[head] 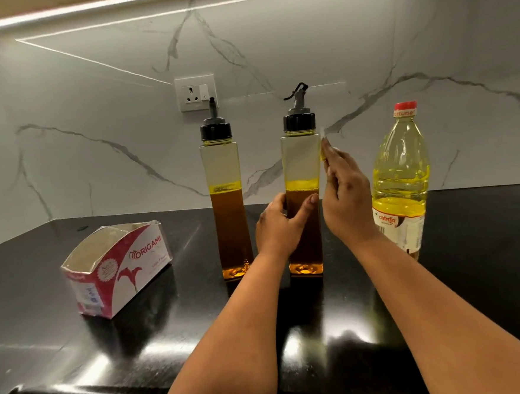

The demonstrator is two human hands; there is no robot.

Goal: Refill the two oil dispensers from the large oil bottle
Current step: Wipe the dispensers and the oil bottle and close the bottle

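Two tall square oil dispensers with black spout caps stand on the black counter, each a bit over half full. My left hand (280, 226) grips the lower half of the right dispenser (301, 163). My right hand (346, 197) pinches a small white piece of tissue (322, 144) against that dispenser's upper right side. The left dispenser (224, 181) stands apart, untouched. The large oil bottle (400, 174), red-capped and holding yellow oil, stands upright just right of my right hand.
An opened pink and white tissue box (116, 268) lies on the counter (78, 348) to the left. A marble wall with a power socket (195, 92) rises behind the bottles. The counter's front edge runs along the bottom.
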